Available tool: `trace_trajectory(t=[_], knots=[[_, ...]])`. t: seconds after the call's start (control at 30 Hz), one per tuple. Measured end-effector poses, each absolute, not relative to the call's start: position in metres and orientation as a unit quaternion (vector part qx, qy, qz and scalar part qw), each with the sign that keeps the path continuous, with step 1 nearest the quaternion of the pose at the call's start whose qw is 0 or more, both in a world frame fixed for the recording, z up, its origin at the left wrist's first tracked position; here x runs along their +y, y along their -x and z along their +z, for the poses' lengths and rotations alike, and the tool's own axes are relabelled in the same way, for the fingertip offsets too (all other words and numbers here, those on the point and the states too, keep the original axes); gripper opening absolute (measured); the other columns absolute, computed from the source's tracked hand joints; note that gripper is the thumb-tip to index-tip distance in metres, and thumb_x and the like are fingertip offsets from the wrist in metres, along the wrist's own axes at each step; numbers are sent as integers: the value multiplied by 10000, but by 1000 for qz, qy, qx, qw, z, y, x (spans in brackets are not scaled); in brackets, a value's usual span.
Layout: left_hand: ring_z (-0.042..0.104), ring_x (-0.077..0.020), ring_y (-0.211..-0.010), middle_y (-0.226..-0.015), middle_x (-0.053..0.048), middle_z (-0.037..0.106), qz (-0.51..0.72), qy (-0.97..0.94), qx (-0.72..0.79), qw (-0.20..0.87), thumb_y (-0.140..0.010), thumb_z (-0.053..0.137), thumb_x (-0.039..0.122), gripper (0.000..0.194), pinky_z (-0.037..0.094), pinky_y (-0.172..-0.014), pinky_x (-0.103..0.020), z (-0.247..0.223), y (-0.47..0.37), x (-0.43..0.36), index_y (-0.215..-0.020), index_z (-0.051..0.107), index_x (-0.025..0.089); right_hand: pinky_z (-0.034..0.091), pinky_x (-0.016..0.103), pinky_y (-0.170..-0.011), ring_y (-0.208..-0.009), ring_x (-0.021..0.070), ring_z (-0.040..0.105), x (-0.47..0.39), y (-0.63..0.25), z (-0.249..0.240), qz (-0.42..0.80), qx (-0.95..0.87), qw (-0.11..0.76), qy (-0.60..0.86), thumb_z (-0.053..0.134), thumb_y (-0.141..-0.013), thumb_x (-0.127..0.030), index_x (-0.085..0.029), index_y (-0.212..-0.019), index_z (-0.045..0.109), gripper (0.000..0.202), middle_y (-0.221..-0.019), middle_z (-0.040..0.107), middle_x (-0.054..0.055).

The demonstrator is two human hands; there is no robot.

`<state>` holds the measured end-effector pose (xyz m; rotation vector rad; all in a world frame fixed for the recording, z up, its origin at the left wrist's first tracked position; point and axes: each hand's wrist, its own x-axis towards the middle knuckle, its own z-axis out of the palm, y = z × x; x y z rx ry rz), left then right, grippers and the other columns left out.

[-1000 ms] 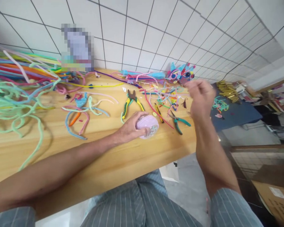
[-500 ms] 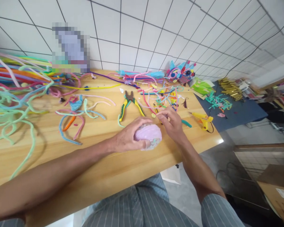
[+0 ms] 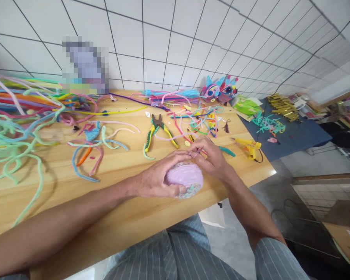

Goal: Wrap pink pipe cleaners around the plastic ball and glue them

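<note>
My left hand [image 3: 157, 175] is wrapped round a rounded object [image 3: 183, 174] wound with lilac fuzzy strands, its lower end showing a clear surface with pale green bits. Against the top right of this object, my right hand [image 3: 208, 155] is closed, thumb and forefinger pinched. A thin pale pink pipe cleaner [image 3: 170, 138] runs from these fingers leftward across the pliers; its held end is hidden. Just beyond my hands, the yellow-and-green pliers [image 3: 160, 130] lie with their handles spread. Beside my right fingers is a small yellow disc [image 3: 187, 143].
Pipe cleaners [image 3: 14, 116] of many colours heap up at the left. Cut pieces [image 3: 205, 120] lie at the back, near two decorated figures [image 3: 220, 91]. A yellow glue gun [image 3: 251, 147] rests near the table's right edge. Behind stands a tiled wall [image 3: 157, 42].
My right hand has moved left and closed in on the lilac-wound object. The pale pink strand now lies across the pliers. My left hand keeps its hold, and the view has shifted slightly.
</note>
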<state>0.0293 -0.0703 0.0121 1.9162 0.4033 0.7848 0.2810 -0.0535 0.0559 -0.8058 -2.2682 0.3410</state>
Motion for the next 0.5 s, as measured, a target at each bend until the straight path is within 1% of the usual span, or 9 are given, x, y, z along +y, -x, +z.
trace_trajectory(t=[0.07,0.13,0.17,0.2,0.23,0.33,0.37,0.4,0.5], knots=[[478,-381,-1603,-1699,-187,491,319,-802,166,477,-839,838,374,852,399,-1337,-578,13,-29,-71,-1597,482,219,522,416,-913,-968,226,687,-53,-285,59,113,-865,361,330,673,-1037,-307,-291,-1132,683,97,-1035,747,36],[451,-375,-1625,-1718,-177,474,318,-809,171,463,-843,829,370,864,384,-1350,-583,14,-29,-73,-1615,469,229,512,451,-989,-1091,264,675,-53,-289,60,95,-830,390,386,802,-953,-412,-289,-1120,694,233,-1126,738,61],[454,-373,-1623,-1718,-174,476,317,-811,176,459,-845,825,369,867,389,-1348,-583,14,-29,-73,-1622,465,234,508,453,-996,-1107,272,666,-54,-290,61,97,-804,405,424,852,-902,-462,-284,-1102,693,311,-1139,730,66],[469,-372,-1613,-1712,-175,484,318,-811,181,457,-845,824,364,871,399,-1342,-584,15,-28,-74,-1628,463,237,511,442,-976,-1077,267,661,-55,-290,61,114,-776,414,462,874,-869,-507,-277,-1076,689,361,-1115,725,62],[486,-374,-1599,-1704,-177,493,318,-810,186,456,-842,825,358,879,410,-1335,-587,15,-29,-74,-1633,461,239,516,422,-933,-1009,250,657,-57,-290,61,149,-752,414,491,861,-867,-548,-269,-1041,684,374,-1057,722,49],[501,-382,-1586,-1697,-176,504,323,-810,189,451,-830,823,337,902,419,-1325,-599,14,-30,-74,-1646,450,248,492,360,-777,-802,196,612,-66,-290,58,288,-712,365,526,677,-982,-638,-245,-918,691,398,-852,692,11],[498,-381,-1588,-1698,-173,503,326,-810,191,449,-825,821,328,906,419,-1326,-597,13,-30,-74,-1648,449,251,481,350,-749,-776,190,604,-70,-289,57,302,-706,357,532,647,-997,-647,-241,-898,699,421,-824,687,8],[493,-378,-1592,-1700,-172,501,327,-810,195,446,-822,818,321,906,419,-1327,-592,12,-31,-74,-1646,449,250,477,347,-740,-772,189,604,-74,-289,57,285,-698,368,544,663,-986,-647,-240,-902,706,418,-830,691,10],[479,-379,-1603,-1708,-188,488,336,-808,212,435,-827,810,316,884,411,-1333,-589,10,-32,-74,-1634,461,225,490,351,-758,-789,190,604,-87,-287,58,147,-657,449,588,815,-890,-577,-252,-954,706,349,-906,702,15]])
